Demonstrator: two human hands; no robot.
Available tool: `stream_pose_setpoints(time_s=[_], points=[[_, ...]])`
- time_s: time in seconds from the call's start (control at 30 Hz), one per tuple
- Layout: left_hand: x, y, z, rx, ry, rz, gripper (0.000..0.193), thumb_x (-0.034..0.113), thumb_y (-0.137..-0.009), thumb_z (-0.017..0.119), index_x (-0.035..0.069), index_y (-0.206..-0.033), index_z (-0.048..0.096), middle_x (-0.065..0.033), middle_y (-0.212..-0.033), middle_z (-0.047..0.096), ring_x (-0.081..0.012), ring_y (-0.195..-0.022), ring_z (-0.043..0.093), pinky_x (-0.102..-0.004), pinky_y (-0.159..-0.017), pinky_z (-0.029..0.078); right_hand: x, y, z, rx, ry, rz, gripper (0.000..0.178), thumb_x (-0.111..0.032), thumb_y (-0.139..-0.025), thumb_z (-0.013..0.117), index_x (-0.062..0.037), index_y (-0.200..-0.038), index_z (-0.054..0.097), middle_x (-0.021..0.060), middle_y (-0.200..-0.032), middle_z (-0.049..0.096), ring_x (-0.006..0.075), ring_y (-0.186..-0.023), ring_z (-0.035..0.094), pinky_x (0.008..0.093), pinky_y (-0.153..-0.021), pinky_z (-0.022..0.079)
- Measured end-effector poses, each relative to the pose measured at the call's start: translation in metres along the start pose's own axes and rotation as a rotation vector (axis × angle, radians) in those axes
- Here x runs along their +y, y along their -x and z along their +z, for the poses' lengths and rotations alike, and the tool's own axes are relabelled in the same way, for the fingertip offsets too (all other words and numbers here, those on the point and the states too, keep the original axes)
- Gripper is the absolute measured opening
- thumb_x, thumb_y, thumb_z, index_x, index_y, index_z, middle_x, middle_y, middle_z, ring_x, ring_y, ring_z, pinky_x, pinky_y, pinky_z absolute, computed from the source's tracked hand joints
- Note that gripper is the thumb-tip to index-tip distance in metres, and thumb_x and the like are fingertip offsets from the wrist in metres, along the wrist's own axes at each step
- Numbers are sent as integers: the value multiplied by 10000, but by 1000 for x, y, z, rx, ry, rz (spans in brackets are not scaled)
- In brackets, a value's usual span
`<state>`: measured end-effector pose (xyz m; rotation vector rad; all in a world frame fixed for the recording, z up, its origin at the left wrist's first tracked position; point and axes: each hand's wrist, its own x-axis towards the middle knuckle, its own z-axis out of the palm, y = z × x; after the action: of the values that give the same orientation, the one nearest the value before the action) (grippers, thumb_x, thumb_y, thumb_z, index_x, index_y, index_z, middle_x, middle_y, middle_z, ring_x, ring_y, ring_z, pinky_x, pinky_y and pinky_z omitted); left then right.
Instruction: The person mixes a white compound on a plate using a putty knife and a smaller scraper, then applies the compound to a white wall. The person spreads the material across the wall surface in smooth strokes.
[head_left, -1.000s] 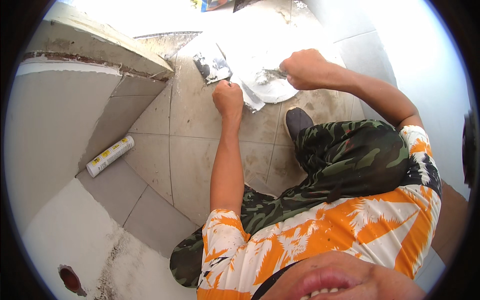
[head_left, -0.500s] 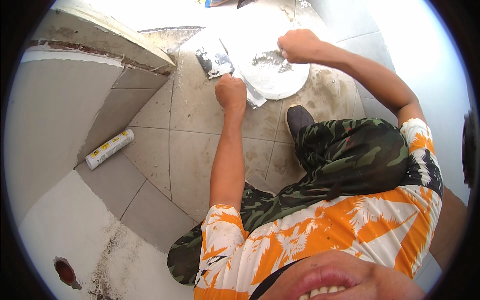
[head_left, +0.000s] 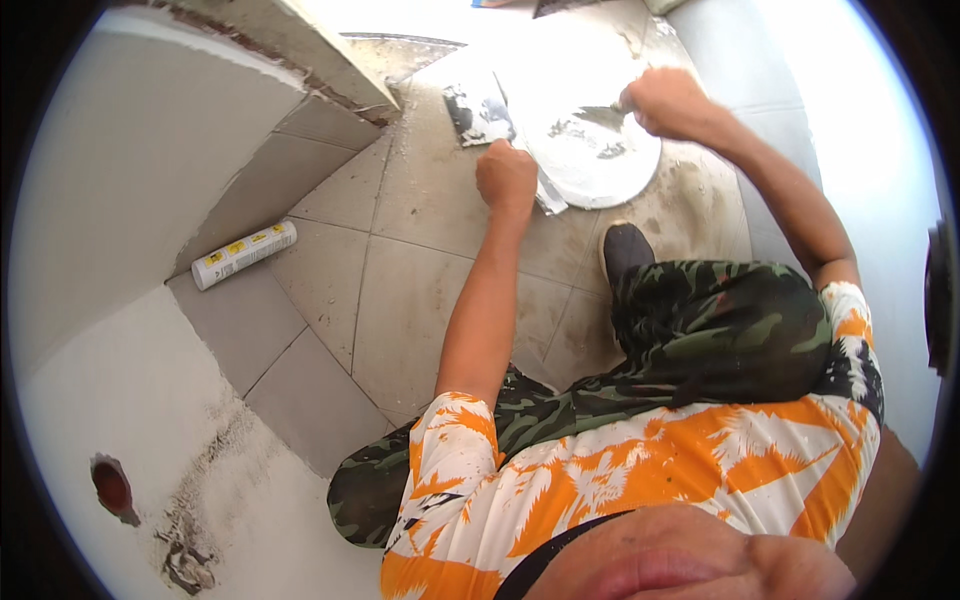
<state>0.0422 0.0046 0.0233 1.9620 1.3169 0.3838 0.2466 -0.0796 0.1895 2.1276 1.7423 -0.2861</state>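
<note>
Head view looks down on a grey tiled floor in a half-tiled corner, a white sealant tube lying by the wall and a round white mixing pan of grout ahead of my black shoe. Left hand is a clenched fist, fingers gripping a flat trowel beside the pan; right hand reaches over the rim, fingers wrapped on a putty knife touching the grout. Since half a second ago the right hand has slid rightward along the pan.

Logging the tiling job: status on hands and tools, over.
Left hand fisted on trowel. Right hand holds scraper over white pan. Tube lies clear, left.
</note>
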Motion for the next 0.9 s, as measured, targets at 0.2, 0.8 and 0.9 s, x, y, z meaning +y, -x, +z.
stream_pose_setpoints(time_s=[0.2,0.8,0.9], points=[[11,2,-1,-33,13,-8,180,116,-762,571,-30,-657,568,-275,-720,630,-459,-700,630,-518,-666,499,17,-38,11,71,0,-97,82,9,-690,619,8,-742,682,210,-709,676,366,-680,682,432,-627,554],[8,0,-6,-141,-33,-67,198,123,-813,546,-45,-780,645,-281,-814,673,-462,-798,666,-530,-726,528,-9,11,5,-49,4,-138,453,60,-734,588,-176,-1076,767,162,-815,718,292,-719,704,394,-617,559],[9,4,-12,-122,-30,-55,197,124,-817,545,-42,-785,648,-276,-819,676,-462,-801,668,-530,-722,529,-15,1,-9,40,-28,-165,468,69,-703,585,-191,-1041,777,137,-796,724,307,-724,702,409,-604,554]])
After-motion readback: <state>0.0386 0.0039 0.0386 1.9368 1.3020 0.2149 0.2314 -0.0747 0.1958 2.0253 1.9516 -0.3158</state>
